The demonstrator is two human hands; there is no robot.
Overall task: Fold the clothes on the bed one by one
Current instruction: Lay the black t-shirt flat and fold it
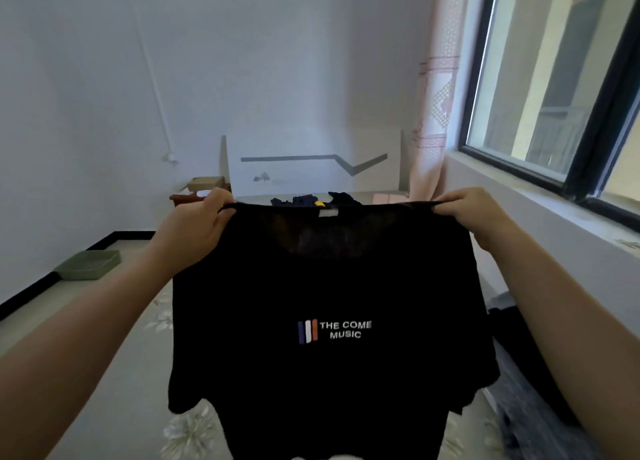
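A black T-shirt [329, 286] with white lettering and a small striped logo hangs in the air in front of me, spread out above the bed [138, 373]. My left hand [197, 231] grips its left shoulder. My right hand [474, 214] grips its right shoulder. The shirt's lower part hangs loose and hides the middle of the bed. A small heap of dark clothes [311, 200] lies at the far end of the bed near the headboard [311, 165].
More dark fabric [526, 383] lies on the bed's right side, under my right arm. A green tray [88, 264] sits on the floor at the left. A window [554, 79] and a pink curtain [436, 113] are at the right. A wooden bedside table [194, 193] stands by the headboard.
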